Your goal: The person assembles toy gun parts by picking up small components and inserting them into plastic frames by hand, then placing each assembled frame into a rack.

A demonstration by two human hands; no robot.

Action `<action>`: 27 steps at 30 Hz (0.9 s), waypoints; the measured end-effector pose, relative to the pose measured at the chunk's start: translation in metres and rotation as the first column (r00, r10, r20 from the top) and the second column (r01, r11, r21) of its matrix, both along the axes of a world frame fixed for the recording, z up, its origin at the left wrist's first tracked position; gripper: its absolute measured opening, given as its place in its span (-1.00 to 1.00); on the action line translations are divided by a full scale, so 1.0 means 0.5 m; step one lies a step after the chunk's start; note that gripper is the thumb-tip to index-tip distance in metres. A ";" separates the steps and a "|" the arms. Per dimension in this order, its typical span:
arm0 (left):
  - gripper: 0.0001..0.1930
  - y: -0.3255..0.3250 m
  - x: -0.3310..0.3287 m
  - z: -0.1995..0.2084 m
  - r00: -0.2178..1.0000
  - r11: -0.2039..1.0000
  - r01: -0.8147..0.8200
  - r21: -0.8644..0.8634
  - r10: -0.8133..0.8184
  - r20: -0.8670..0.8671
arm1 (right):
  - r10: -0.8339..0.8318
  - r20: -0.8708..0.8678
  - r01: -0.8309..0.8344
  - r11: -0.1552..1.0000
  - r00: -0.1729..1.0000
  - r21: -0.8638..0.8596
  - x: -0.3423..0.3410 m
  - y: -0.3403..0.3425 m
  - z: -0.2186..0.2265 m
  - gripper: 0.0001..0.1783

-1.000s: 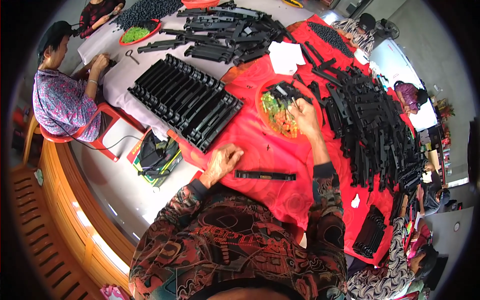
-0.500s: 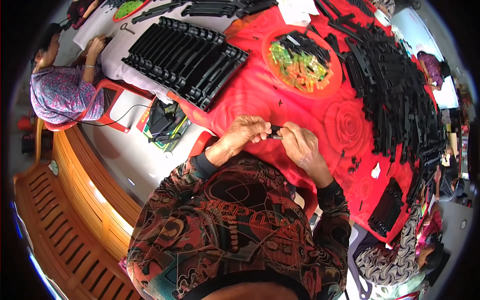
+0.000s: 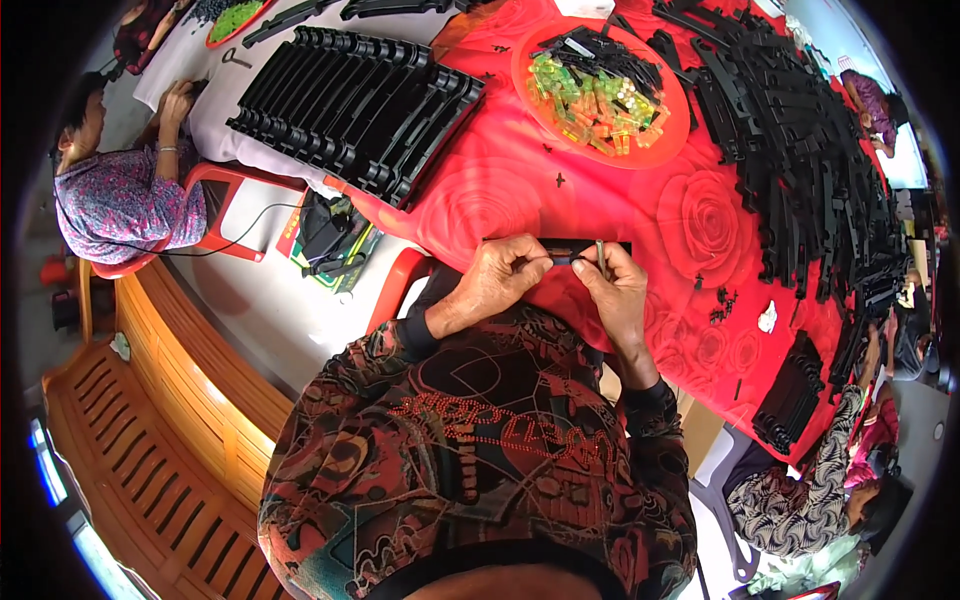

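Observation:
A long black plastic strip (image 3: pixel 562 250) lies crosswise at the near edge of the red table, with both my hands on it. My left hand (image 3: pixel 508 272) pinches it toward its left part, thumb and forefinger together. My right hand (image 3: pixel 615 285) grips it farther right, the thumb close to the strip's middle. A thin, metallic-looking rod (image 3: pixel 601 256) stands up between the right fingers; I cannot make out its kind. Beyond the hands, an orange-red bowl (image 3: pixel 690 120) holds black strips and small green, yellow and orange pieces.
A stack of black ribbed plastic parts (image 3: pixel 350 110) lies at the left on the table. Many loose black strips (image 3: pixel 800 170) are heaped at the right. Tiny black bits (image 3: pixel 722 305) dot the red cloth (image 3: pixel 600 205). A co-worker (image 3: pixel 130 190) sits at the left, beside a wooden bench (image 3: pixel 160 430).
The small dark piece between my hands has given way to a longer black strip. My hands have spread a little apart. The whole view has shifted slightly.

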State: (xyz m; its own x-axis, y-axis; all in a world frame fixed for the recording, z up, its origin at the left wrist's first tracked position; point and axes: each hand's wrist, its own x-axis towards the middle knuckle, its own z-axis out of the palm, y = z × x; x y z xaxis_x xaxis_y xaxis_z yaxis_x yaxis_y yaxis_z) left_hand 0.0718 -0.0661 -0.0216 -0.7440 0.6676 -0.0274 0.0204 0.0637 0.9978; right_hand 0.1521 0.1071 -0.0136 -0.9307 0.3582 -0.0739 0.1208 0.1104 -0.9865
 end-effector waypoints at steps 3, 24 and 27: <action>-0.93 -0.001 0.004 -0.002 0.996 1.000 0.002 0.018 0.000 -0.087 | 0.019 -0.034 -0.019 1.000 0.999 -0.005 0.004 0.001 -0.003 -0.87; -0.62 -0.040 -0.036 -0.054 0.624 0.930 -0.175 -0.324 -0.150 -0.767 | -0.063 0.116 0.036 0.975 0.991 0.221 -0.018 0.013 -0.021 -0.85; -0.62 -0.039 -0.033 -0.053 0.618 0.926 -0.181 -0.332 -0.155 -0.770 | -0.055 0.144 0.017 0.967 0.988 0.253 -0.019 0.016 -0.027 -0.83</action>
